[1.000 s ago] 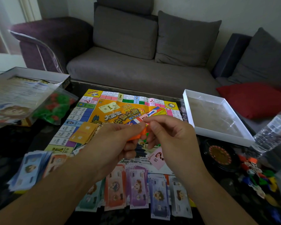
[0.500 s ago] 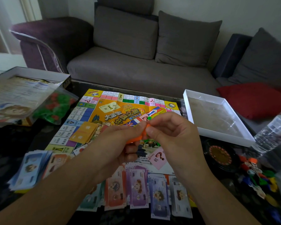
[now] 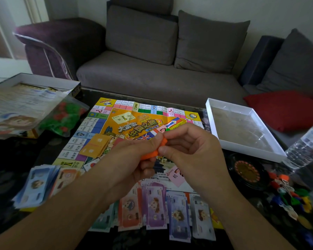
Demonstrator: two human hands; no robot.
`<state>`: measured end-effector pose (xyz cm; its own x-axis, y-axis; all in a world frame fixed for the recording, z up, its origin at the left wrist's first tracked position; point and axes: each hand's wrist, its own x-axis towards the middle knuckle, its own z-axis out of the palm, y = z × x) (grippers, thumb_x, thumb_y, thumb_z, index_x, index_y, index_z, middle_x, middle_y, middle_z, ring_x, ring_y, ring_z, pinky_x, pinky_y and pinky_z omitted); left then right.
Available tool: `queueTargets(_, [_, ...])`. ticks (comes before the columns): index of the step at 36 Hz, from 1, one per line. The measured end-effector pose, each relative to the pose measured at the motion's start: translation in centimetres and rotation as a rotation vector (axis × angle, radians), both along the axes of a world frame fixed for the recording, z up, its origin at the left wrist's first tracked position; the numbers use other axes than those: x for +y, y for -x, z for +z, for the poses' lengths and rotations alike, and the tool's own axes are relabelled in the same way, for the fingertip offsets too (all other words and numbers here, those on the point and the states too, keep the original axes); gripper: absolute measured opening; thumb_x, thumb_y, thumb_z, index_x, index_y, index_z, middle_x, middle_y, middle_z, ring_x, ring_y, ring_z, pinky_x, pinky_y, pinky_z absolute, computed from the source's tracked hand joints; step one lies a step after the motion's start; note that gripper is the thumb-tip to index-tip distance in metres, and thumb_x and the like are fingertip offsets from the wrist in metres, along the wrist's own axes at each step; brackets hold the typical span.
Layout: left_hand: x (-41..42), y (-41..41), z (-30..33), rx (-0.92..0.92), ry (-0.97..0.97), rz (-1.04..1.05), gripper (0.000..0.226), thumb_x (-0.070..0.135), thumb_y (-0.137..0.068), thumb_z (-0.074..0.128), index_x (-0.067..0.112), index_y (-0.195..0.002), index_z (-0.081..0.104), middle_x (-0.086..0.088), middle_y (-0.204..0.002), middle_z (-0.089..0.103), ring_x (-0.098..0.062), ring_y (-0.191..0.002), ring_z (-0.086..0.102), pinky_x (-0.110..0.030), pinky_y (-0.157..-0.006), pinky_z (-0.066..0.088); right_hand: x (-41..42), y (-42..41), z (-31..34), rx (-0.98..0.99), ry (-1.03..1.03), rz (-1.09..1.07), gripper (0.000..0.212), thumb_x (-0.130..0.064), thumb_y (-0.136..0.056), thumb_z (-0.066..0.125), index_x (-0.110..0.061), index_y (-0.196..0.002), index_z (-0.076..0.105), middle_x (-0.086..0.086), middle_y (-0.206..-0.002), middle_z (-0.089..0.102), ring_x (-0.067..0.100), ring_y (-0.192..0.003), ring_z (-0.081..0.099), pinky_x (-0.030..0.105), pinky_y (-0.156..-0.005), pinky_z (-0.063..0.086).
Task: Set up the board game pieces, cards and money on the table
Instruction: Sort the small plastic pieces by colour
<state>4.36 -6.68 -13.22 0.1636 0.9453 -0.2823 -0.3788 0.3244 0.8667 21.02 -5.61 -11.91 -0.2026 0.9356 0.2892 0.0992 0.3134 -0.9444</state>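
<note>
Currently an orange plastic piece (image 3: 156, 150) is pinched between left hand (image 3: 134, 159) and right hand (image 3: 190, 150), above the board (image 3: 105, 123); assembly step likely. Next, it likely gets stood on the board beneath.

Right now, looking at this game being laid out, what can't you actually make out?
All in the head view:
- The orange piece: the left hand and right hand pinch it, their fingers hiding its shape.
- The board: its near middle lies behind both hands.
- The small coloured pieces: dim and blurred.
- The water bottle: cut off by the right edge.
- The money: values too small to read.
</note>
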Motion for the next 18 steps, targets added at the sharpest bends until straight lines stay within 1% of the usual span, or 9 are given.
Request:
queueTargets(3, [-0.01, -0.07, 0.05, 0.003, -0.002, 0.013, 0.034, 0.035, -0.091, 0.075, 0.006, -0.1, 0.059, -0.003, -0.065, 0.044, -0.012, -0.053, 0.035, -0.021, -0.045, 0.039, -0.04, -0.04, 0.06, -0.025, -0.004, 0.01, 0.026, 0.009, -0.08, 0.083, -0.005, -0.099, 0.071, 0.005, -0.094, 0.079, 0.019, -0.09, 0.078, 0.03, -0.083, 0.063])
queueTargets(6, [0.03, 0.19, 0.13, 0.06, -0.022, 0.013, 0.037, 0.037, -0.088, 0.076, 0.004, -0.086, 0.061, -0.003, -0.064, 0.043, -0.012, -0.051, 0.035, -0.021, -0.045, 0.04, -0.06, -0.04, 0.08, -0.104, -0.019, 0.005, 0.025, 0.005, -0.083, 0.083, -0.01, -0.098, 0.071, 0.0, -0.093, 0.078, 0.015, -0.09, 0.077, 0.031, -0.084, 0.063])
queueTargets(9, [0.03, 0.46, 0.46, 0.155, -0.059, -0.006, 0.038, 0.038, -0.09, 0.074, 0.002, -0.081, 0.064, -0.002, -0.06, 0.042, -0.012, -0.05, 0.036, -0.022, -0.046, 0.042, -0.06, -0.11, 0.02, -0.211, -0.054, -0.012, 0.023, -0.002, -0.085, 0.084, -0.016, -0.098, 0.071, -0.005, -0.092, 0.077, 0.012, -0.091, 0.076, 0.032, -0.084, 0.063])
queueTargets(12, [0.05, 0.48, 0.74, 0.168, -0.058, -0.008, 0.036, 0.036, -0.092, 0.072, 0.005, -0.074, 0.068, -0.002, -0.059, 0.042, -0.013, -0.05, 0.037, -0.023, -0.045, 0.041, -0.09, -0.26, 0.04, -0.251, -0.09, -0.029, 0.02, -0.005, -0.088, 0.082, -0.019, -0.098, 0.072, -0.009, -0.09, 0.076, 0.01, -0.089, 0.076, 0.029, -0.083, 0.062])
queueTargets(18, [0.13, 0.31, 0.94, 0.161, 0.0, 0.017, 0.029, 0.023, -0.096, 0.071, 0.002, -0.077, 0.065, -0.005, -0.058, 0.045, -0.014, -0.049, 0.037, -0.025, -0.042, 0.039, -0.17, -0.43, 0.04, -0.398, -0.235, -0.05, 0.016, -0.012, -0.09, 0.082, -0.021, -0.099, 0.072, -0.013, -0.086, 0.075, 0.005, -0.085, 0.074, 0.026, -0.077, 0.062])
